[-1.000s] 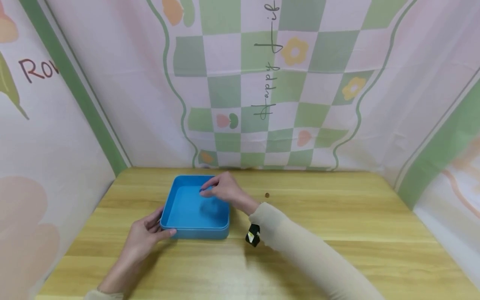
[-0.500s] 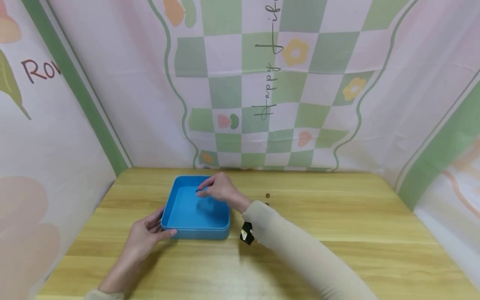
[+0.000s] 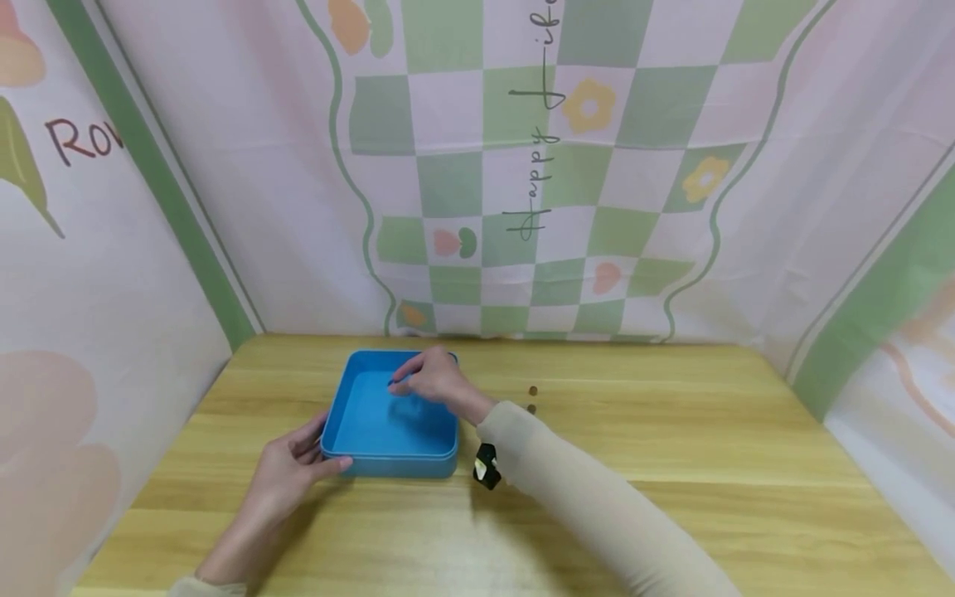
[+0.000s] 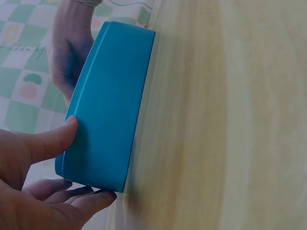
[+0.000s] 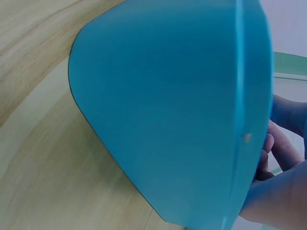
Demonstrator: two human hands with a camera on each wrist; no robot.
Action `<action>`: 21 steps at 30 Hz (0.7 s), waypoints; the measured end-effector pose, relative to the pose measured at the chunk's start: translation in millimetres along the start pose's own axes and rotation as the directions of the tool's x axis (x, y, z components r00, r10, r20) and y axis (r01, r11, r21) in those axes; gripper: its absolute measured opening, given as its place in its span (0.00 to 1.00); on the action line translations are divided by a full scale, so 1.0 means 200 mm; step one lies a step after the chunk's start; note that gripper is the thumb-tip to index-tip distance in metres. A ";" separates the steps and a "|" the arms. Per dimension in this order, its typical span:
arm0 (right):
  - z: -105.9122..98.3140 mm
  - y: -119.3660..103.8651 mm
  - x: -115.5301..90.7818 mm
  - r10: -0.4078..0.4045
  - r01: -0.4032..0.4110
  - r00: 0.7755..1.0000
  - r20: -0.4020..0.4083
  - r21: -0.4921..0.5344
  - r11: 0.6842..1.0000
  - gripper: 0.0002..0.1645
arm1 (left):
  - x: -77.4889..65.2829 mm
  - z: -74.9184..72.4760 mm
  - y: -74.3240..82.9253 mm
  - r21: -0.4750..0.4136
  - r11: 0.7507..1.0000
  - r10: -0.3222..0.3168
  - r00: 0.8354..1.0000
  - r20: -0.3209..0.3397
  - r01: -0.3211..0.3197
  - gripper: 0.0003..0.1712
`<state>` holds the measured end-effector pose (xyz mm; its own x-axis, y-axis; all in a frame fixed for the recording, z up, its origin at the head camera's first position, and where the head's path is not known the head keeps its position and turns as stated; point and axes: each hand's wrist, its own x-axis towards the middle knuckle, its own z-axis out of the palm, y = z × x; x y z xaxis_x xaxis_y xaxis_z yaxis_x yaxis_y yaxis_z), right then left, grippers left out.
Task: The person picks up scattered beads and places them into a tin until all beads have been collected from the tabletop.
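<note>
A shallow blue square box (image 3: 403,466) stands on the wooden table, its open side up. My left hand (image 3: 287,468) grips its near left corner. The thumb lies on the front wall, with the other fingers along the left side, as the left wrist view also shows. Over the box's right rim reaches my right hand (image 3: 436,379). Between its thumb and fingers it pinches a small dark blue thing (image 3: 391,382), too hidden to name, held above the box floor. In the right wrist view the box's outer wall (image 5: 168,105) fills most of the picture and partly hides the hand.
Two small round brown pieces (image 3: 533,390) lie on the table (image 3: 634,439) right of the box, behind the right sleeve. A black wrist device (image 3: 487,466) hangs below the right cuff. Patterned cloth (image 3: 507,274) closes off the table's back and sides.
My right hand has moved slightly left and deeper over the box, still pinching the small dark blue thing. A second brown piece has come into sight beside the sleeve. The left hand stays put.
</note>
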<state>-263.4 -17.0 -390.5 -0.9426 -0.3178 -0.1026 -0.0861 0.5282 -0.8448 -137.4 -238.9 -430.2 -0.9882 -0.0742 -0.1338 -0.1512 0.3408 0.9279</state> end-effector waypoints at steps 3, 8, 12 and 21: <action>0.00 0.00 0.00 0.004 -0.004 1.000 -0.001 -0.001 1.000 0.03 | 0.00 0.00 0.00 0.004 1.000 -0.006 1.000 0.000 0.006 0.49; 0.01 0.00 0.00 0.009 -0.009 1.000 -0.011 -0.005 1.000 0.04 | 0.01 0.00 0.00 0.007 1.000 -0.014 1.000 0.004 0.014 0.49; -0.02 -0.01 -0.01 -0.004 0.004 1.000 -0.028 0.004 1.000 0.04 | 0.01 0.00 0.00 -0.002 1.000 -0.022 1.000 0.009 0.022 0.50; -0.13 0.03 -0.10 -0.118 0.120 0.993 -0.029 0.066 0.991 0.10 | 0.01 0.00 0.00 0.006 1.000 -0.024 1.000 0.009 0.024 0.51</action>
<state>-254.0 13.0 -380.5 -0.9347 -0.3551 0.0130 -0.1768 0.4329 -0.8839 -139.0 -238.3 -430.0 -0.9844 -0.0745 -0.1592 -0.1753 0.3442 0.9224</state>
